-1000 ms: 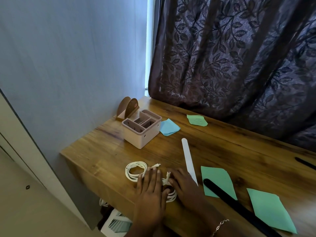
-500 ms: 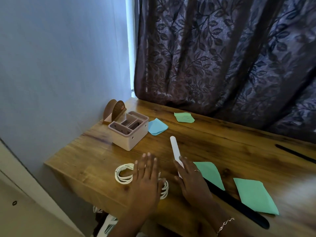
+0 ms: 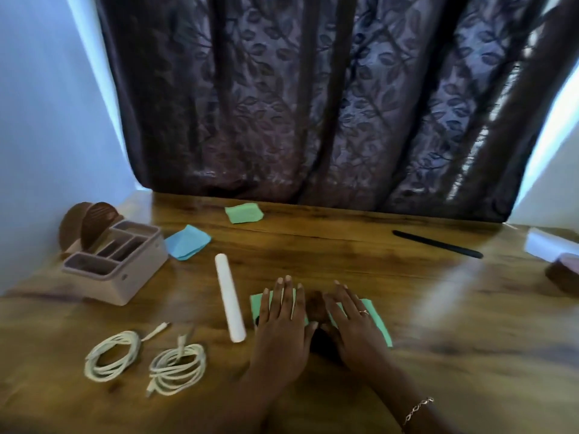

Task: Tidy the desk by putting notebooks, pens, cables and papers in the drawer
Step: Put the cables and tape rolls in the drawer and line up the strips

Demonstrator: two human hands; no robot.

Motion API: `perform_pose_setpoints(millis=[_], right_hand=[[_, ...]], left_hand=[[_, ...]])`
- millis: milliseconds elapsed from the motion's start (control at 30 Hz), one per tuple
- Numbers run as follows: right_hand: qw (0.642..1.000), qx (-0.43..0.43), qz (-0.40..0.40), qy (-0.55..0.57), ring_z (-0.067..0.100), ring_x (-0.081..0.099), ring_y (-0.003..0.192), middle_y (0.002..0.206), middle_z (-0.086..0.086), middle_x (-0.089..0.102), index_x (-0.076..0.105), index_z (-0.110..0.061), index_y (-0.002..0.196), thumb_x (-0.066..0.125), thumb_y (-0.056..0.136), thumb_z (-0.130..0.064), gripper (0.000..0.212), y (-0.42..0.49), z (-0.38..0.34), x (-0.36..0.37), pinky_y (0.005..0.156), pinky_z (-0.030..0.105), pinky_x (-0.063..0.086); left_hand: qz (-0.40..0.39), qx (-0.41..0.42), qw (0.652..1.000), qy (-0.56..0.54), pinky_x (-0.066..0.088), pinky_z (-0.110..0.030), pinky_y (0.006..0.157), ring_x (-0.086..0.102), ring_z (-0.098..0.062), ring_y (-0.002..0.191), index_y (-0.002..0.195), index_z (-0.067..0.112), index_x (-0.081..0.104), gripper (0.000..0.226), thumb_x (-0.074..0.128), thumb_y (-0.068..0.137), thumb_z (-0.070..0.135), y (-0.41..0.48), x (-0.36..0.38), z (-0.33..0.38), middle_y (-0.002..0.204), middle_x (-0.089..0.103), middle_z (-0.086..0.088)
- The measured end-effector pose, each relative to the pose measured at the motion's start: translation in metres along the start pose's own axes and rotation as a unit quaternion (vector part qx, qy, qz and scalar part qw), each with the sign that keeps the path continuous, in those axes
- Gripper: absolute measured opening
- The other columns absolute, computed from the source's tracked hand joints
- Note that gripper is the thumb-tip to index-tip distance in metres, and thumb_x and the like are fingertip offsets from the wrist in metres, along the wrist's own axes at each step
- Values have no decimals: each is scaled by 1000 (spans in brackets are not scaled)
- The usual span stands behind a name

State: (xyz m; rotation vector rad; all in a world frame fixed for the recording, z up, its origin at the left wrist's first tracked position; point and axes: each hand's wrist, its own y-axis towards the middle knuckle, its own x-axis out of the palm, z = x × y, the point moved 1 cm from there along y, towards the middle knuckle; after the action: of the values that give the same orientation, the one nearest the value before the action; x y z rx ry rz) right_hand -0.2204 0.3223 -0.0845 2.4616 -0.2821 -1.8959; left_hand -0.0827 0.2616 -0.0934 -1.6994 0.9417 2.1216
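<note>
My left hand (image 3: 282, 327) and my right hand (image 3: 351, 324) lie flat, fingers spread, side by side on green papers (image 3: 376, 317) at the desk's near middle; a black pen under them is mostly hidden. Neither hand grips anything. Left of my hands lies a white pen-like stick (image 3: 229, 296). Two coiled white cables (image 3: 112, 355) (image 3: 178, 366) rest at the near left. A blue paper (image 3: 187, 242) and another green paper (image 3: 243, 213) lie further back. A second black pen (image 3: 438, 244) lies at the far right.
A beige desk organiser (image 3: 116, 267) with brown round pieces stands at the far left of the wooden desk (image 3: 454, 324). A white block (image 3: 548, 245) and a dark object (image 3: 564, 274) sit at the right edge. A dark curtain hangs behind the desk.
Both hands left the white cables and moved right onto the green papers. The view swung right, so the cables now lie uncovered at the left.
</note>
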Motion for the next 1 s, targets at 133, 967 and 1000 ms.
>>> perform_pose_setpoints(millis=[133, 967, 1000], right_hand=[[999, 52, -3, 1, 19, -2, 145, 157, -2, -2, 16, -24, 147, 37, 97, -36, 56, -21, 54, -19, 115, 37, 21], [908, 289, 244, 183, 19, 51, 119, 121, 2, 56, 52, -8, 125, 42, 87, -40, 51, -126, 385, -160, 92, 14, 32], [906, 291, 245, 184, 20, 52, 117, 117, 0, 55, 52, -8, 124, 47, 91, -29, 39, -122, 395, -165, 88, 13, 31]], left_hand=[[-56, 34, 997, -31, 11, -40, 112, 49, -30, 125, 129, 7, 48, 61, 29, 85, 46, 20, 17, 59, 134, 53, -16], [-235, 84, 845, -472, 2, -23, 114, 1, -11, 144, 148, 12, 16, 57, 32, 99, 37, 176, 56, 400, 157, 9, 0], [-248, 59, 823, -507, 4, -25, 115, 5, -11, 144, 147, 13, 19, 57, 32, 98, 39, 182, 57, 409, 156, 12, 1]])
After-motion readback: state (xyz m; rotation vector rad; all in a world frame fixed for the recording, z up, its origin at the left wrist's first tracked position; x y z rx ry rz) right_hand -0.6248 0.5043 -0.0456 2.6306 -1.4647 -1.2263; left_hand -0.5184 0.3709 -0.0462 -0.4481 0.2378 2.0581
